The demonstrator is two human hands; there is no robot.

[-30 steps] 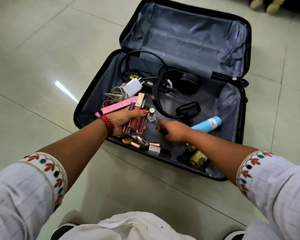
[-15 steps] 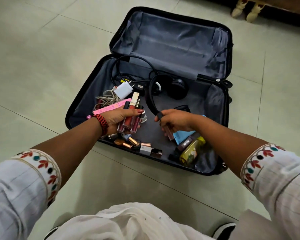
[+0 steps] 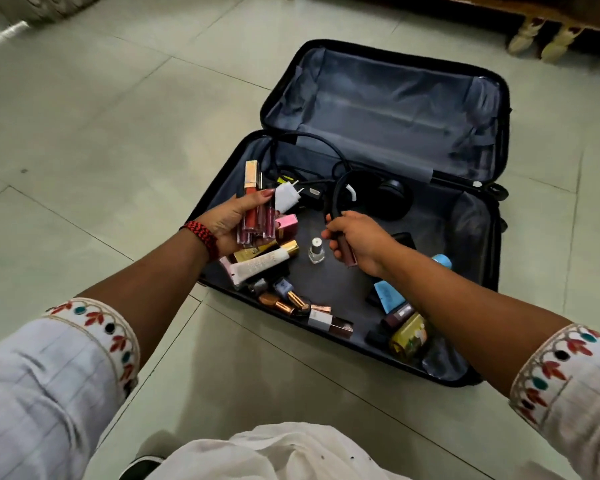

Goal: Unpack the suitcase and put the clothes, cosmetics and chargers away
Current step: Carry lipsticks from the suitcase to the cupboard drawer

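Observation:
A black suitcase (image 3: 222, 174) lies open on the tiled floor, its grey-lined lid empty. My left hand (image 3: 227, 221) holds a bunch of lip gloss tubes (image 3: 255, 216) above the case's left side. My right hand (image 3: 359, 239) grips one dark pink lip gloss tube (image 3: 347, 253) over the middle. Below them lie a white cream tube (image 3: 257, 266), a nail polish bottle (image 3: 316, 251), several lipsticks (image 3: 291, 301), a blue tube (image 3: 388, 296) and a yellow jar (image 3: 409, 336). A white charger (image 3: 286, 195), black cables and black headphones (image 3: 385, 199) lie further back.
Pale floor tiles (image 3: 101, 150) surround the case on all sides. Carved furniture legs (image 3: 541, 38) stand at the back right. A patterned fabric edge (image 3: 21, 8) shows at the top left. My white clothing (image 3: 274, 452) fills the bottom of the view.
My right hand picked a dark pink tube off the case floor and lifted it. My left hand rose a little with its bunch, uncovering the white cream tube. The camera shifted left.

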